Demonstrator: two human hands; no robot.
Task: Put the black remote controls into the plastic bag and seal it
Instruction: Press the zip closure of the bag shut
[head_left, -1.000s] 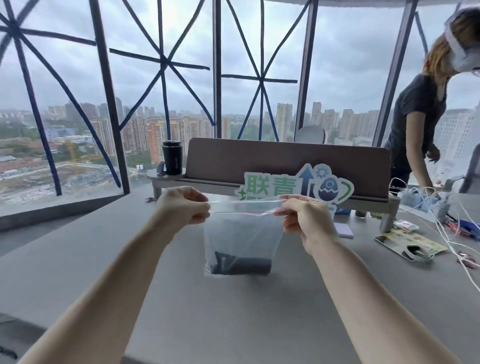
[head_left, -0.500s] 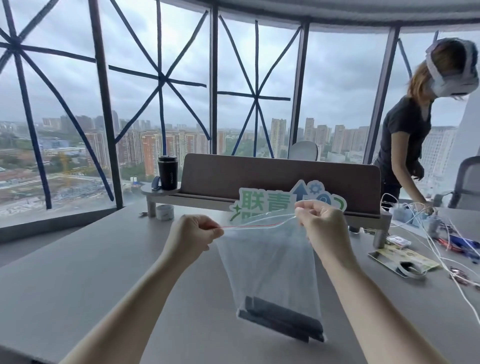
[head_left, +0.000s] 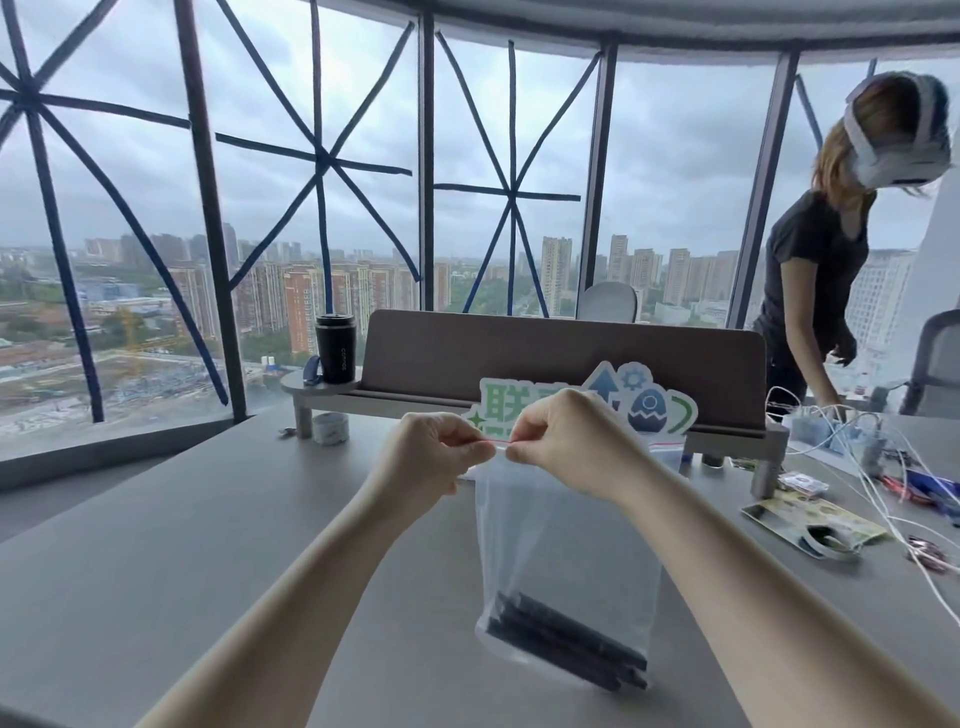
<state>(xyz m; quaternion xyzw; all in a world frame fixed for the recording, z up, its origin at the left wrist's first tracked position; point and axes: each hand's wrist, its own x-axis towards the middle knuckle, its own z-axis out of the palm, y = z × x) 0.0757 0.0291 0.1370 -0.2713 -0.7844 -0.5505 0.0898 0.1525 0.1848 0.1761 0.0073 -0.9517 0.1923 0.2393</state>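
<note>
A clear plastic bag (head_left: 566, 551) hangs above the grey table (head_left: 156, 545), held by its top edge with a red zip strip. The black remote controls (head_left: 569, 644) lie slanted across the bottom of the bag. My left hand (head_left: 431, 457) pinches the zip strip from the left. My right hand (head_left: 561, 441) pinches it from the right. The fingertips of both hands nearly touch at the middle of the strip. The strip's right end is hidden behind my right hand.
A brown desk riser (head_left: 561, 358) with a black cup (head_left: 336, 348) stands behind the bag, a green and white sign (head_left: 654, 405) leaning on it. A tape roll (head_left: 330, 428) sits at the left. White cables (head_left: 852, 457), cards and another person (head_left: 831, 249) occupy the right.
My hands have come together along the zip strip, from wide apart to almost touching. The bag hangs longer and lower in view, with the remotes tilted at its bottom.
</note>
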